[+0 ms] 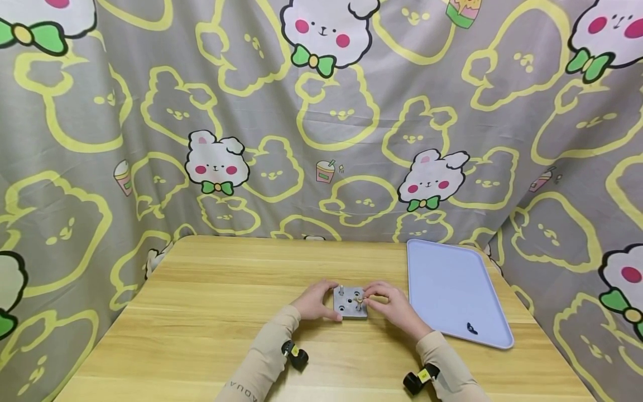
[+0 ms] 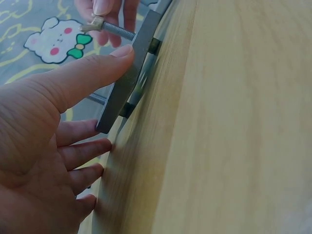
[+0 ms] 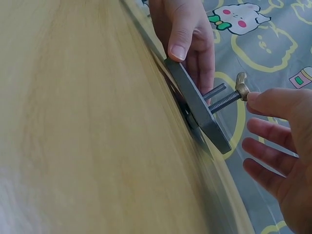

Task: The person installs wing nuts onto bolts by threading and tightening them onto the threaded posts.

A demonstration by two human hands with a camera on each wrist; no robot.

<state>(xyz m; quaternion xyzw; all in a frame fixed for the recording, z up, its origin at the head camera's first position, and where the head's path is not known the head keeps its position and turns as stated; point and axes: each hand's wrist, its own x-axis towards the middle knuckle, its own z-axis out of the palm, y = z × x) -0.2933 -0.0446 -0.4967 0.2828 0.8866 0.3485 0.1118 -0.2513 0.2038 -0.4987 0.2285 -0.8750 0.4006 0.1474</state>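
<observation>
A square grey metal plate [image 1: 354, 314] with several holes lies on the table on short dark feet. My left hand [image 1: 312, 301] holds it at the left, thumb against the near edge and fingers around the far side. Two threaded bolts stand up from it: a bare bolt [image 1: 341, 290] at the far left corner and another bolt [image 3: 225, 103] at the near right. On the tip of that second bolt sits a brass wing nut [image 3: 242, 87]. My right hand [image 1: 397, 308] pinches the wing nut with thumb and index finger, its other fingers spread loosely below.
A pale blue tray [image 1: 452, 285] lies on the right side of the wooden table [image 1: 226, 290]. Near its front edge is a small dark piece [image 1: 471, 328]. A patterned curtain [image 1: 326, 123] hangs around the back and sides.
</observation>
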